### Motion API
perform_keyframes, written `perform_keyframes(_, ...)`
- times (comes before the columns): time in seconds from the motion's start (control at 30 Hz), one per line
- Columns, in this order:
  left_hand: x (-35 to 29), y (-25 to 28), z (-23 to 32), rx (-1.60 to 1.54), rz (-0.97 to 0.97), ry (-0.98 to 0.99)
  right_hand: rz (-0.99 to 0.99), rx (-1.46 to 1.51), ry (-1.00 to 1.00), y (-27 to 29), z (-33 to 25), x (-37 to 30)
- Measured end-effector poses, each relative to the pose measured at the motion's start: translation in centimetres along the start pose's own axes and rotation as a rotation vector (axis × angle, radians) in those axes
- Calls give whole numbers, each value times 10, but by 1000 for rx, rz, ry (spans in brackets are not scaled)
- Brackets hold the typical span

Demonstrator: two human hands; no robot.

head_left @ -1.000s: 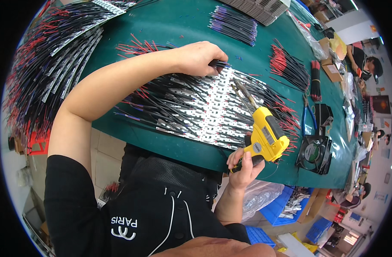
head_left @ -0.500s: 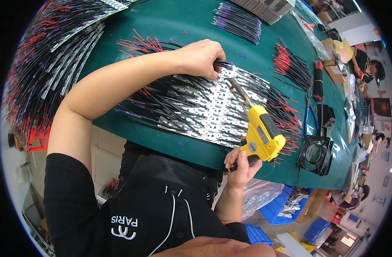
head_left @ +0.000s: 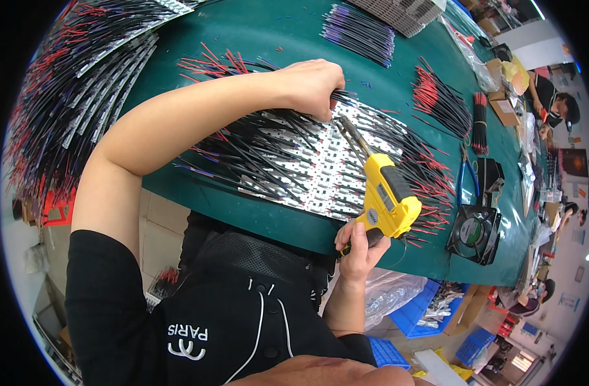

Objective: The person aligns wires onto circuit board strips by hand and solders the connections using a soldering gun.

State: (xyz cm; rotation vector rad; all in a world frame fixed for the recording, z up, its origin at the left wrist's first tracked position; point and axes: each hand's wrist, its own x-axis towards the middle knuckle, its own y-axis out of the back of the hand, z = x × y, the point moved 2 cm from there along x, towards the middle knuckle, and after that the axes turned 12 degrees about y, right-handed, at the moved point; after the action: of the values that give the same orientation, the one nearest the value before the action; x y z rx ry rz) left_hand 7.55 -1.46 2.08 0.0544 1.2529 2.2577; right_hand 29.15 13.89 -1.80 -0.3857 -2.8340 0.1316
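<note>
In my right hand (head_left: 364,252) is the grip of a yellow soldering gun (head_left: 391,198). Its thin metal tip points up and left, close to the far end of the white circuit boards (head_left: 320,170). My left hand (head_left: 312,89) bends over that far end with fingers closed on black wire (head_left: 343,96); how many wires it pinches is hidden. The boards lie side by side as a panel, with black wires (head_left: 278,151) fanning out on both sides to red and blue ends. My left forearm covers part of the left-hand wires.
On the green table (head_left: 243,32) lie a purple-ended wire bundle (head_left: 359,35), red-ended wires (head_left: 439,96), blue-handled pliers (head_left: 468,174) and a black fan (head_left: 474,233). Finished-looking wired strips (head_left: 82,96) pile up at left. A blue crate (head_left: 423,315) stands below the right edge. Other people work at far right.
The soldering gun has shifted slightly left, its tip now nearer my left fingers. My left hand has moved a little to the right, still closed on the wire.
</note>
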Motion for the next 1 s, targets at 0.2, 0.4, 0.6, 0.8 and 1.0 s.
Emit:
perform_keyframes(0.2, 0, 2, 4, 45, -2, 11, -6, -49, 12, 1, 5, -5)
perform_keyframes(0.4, 1, 4, 9, 92, -16, 32, 5, -38, 32, 2, 5, -5)
perform_keyframes(0.6, 2, 4, 8, 97, -13, 17, -18, 30, 44, 2, 3, -3)
perform_keyframes(0.8, 3, 4, 8, 86, -15, 14, -32, 17, 36, 2, 6, -2)
perform_keyframes(1.0, 3, 3, 8, 99, -8, 12, 12, -18, 13, -1, 5, -3)
